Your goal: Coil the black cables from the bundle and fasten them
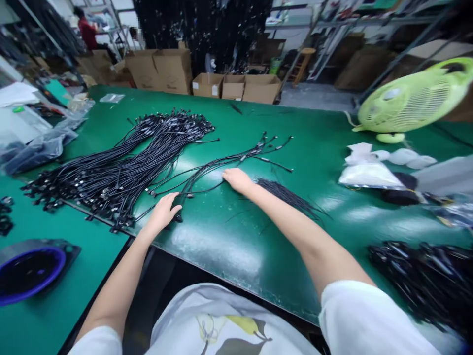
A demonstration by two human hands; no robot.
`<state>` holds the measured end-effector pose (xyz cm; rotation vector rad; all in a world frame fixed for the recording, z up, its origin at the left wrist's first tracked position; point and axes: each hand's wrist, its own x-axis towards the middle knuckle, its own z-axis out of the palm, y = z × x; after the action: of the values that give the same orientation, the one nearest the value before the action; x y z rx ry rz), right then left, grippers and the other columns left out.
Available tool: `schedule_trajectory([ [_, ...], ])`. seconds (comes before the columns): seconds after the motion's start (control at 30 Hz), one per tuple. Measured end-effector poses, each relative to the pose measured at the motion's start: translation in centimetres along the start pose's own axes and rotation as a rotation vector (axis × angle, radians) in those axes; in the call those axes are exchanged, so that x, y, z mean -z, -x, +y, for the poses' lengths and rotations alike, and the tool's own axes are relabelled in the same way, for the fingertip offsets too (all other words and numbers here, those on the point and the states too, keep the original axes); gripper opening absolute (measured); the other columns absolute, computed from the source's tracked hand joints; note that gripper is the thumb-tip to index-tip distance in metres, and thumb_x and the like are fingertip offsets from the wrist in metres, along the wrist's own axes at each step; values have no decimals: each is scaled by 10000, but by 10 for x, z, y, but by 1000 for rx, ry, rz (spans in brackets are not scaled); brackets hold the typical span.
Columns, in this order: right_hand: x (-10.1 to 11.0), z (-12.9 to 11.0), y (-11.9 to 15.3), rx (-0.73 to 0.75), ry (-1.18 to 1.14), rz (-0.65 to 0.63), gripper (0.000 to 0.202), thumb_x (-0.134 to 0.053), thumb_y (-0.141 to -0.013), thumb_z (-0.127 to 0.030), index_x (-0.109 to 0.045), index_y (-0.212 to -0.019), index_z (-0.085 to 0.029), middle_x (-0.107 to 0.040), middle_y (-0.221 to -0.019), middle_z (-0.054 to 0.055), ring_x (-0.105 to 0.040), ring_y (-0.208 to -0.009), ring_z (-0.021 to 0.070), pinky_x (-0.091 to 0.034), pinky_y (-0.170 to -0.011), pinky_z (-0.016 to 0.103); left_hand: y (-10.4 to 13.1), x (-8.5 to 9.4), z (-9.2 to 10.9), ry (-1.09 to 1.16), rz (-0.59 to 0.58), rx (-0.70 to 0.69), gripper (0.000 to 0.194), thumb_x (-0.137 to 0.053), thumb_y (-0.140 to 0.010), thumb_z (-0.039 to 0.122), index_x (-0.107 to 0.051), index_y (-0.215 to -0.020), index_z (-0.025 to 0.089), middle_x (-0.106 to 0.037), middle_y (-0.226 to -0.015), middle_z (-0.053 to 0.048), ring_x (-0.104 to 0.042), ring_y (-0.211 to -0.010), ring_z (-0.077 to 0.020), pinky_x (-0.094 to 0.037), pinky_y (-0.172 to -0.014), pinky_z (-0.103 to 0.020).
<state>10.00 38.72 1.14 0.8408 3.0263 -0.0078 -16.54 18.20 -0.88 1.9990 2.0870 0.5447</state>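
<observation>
A small bunch of black cables lies across the middle of the green table. My left hand is at the near-left ends of this bunch, thumb apart from the fingers; its fingertips overlap the cables, and whether it grips any is unclear. My right hand is bent over one cable near the middle of the bunch, its fingers together, and what they hold is too small to make out. To the left lies a large pile of black cables. Just right of my right hand is a bundle of thin black ties.
A green fan stands at the back right, with white plastic bags before it. Coiled black cables lie at the right edge. A blue-rimmed round container is at lower left. Cardboard boxes stand beyond the table; a person is far back.
</observation>
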Motion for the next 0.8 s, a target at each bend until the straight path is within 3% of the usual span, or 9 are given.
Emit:
schedule_trajectory([
  [0.13,1,19,-3,45,73,32,302,-329,-914,-75,-613,-1015,-91,-633,-987,149,-528,-917,200,-340,-933,341,11,6,-21,71,34,114,403,-420,-931,227,-509,-1306,110,-564,-1334,-170,-498,-1257,-284,-359,-1086,-453],
  [0.23,27,39,-4,1,115,117,344,-288,-906,-57,-604,-1037,-95,-612,-925,136,-511,-898,213,-343,-907,359,15,9,-30,137,65,161,377,-459,-906,218,-555,-1260,132,-577,-1305,-159,-489,-1237,-301,-354,-1074,-469],
  [0.33,77,46,-5,-119,168,342,360,-261,-969,-158,-591,-1103,-102,-589,-962,141,-493,-908,224,-359,-837,361,18,13,-30,232,100,183,295,-486,-890,238,-628,-1139,167,-615,-1210,-148,-505,-1165,-316,-353,-1043,-485],
  [0.4,120,34,0,-146,226,439,384,-273,-1009,-283,-595,-1125,-108,-580,-1009,145,-483,-935,222,-364,-830,365,19,16,-28,314,128,196,233,-502,-879,254,-657,-1037,179,-637,-1112,-141,-523,-1101,-314,-351,-1022,-475],
  [0.53,210,-17,28,-184,424,440,523,-171,-1023,-430,-599,-1147,-157,-580,-1046,154,-501,-1004,247,-405,-827,399,21,29,-24,549,172,229,161,-521,-867,311,-634,-859,196,-639,-916,-94,-562,-894,-245,-422,-872,-373],
  [0.6,241,-37,50,-253,530,455,587,-78,-1016,-447,-590,-1148,-193,-589,-1047,143,-536,-1032,259,-439,-801,407,26,40,-21,712,143,230,217,-527,-867,381,-615,-826,187,-616,-818,-58,-542,-721,-181,-443,-733,-316],
  [0.7,252,-43,80,-389,616,436,578,-102,-1016,-443,-610,-1104,-180,-614,-991,159,-608,-953,275,-471,-679,376,39,56,-8,974,45,206,340,-549,-841,497,-599,-833,161,-483,-628,15,-424,-525,-104,-410,-566,-260],
  [0.8,216,-39,104,-479,580,195,380,-320,-991,-340,-670,-968,-193,-658,-904,139,-635,-712,243,-427,-527,321,54,65,19,1159,-29,193,417,-534,-824,580,-559,-819,164,-347,-574,59,-319,-456,-73,-349,-461,-222],
])
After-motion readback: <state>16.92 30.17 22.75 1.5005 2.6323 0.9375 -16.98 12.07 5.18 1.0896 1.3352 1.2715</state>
